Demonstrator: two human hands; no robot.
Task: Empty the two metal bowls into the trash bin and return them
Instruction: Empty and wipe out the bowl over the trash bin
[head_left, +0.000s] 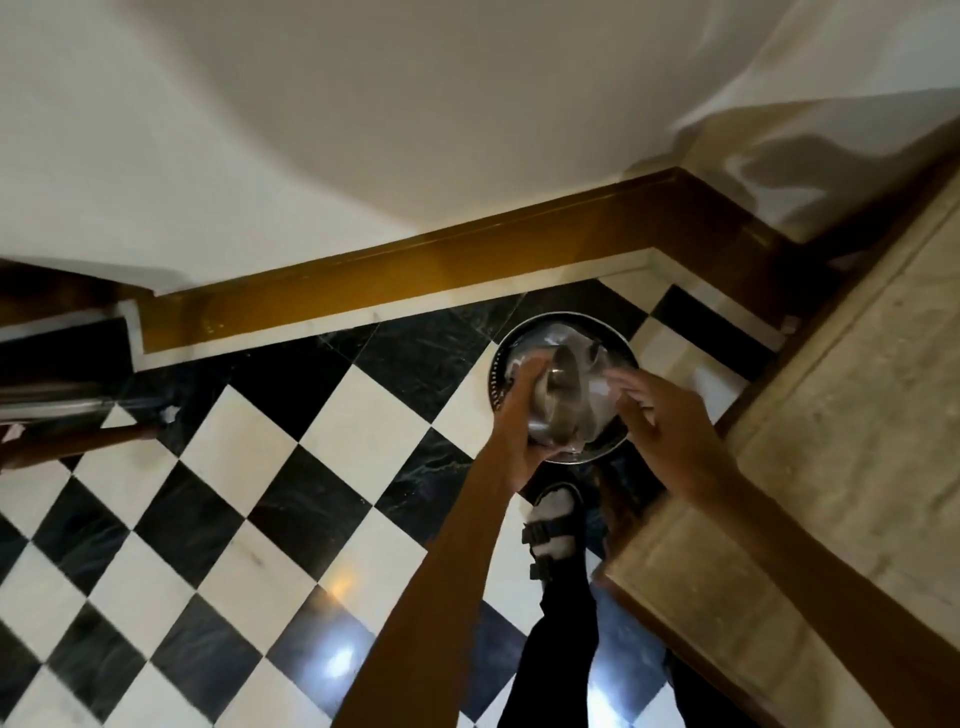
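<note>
A round trash bin (497, 382) with a metal rim and a clear liner stands on the floor by the wall corner, straight below my hands. My left hand (519, 415) is shut on a metal bowl (563, 402), which is tilted on its side over the bin's opening. The bowl is blurred by motion, so I cannot tell whether a second bowl is nested with it or what is inside. My right hand (662, 434) hovers just right of the bowl with its fingers spread, their tips close to the bowl's edge.
A beige stone counter (831, 441) runs along the right, close to my right arm. The floor is black and white checkered tile (270, 467) with a brown skirting board (363, 280) behind. My sandalled foot (553, 525) is beside the bin. A metal bar (52, 402) juts in at left.
</note>
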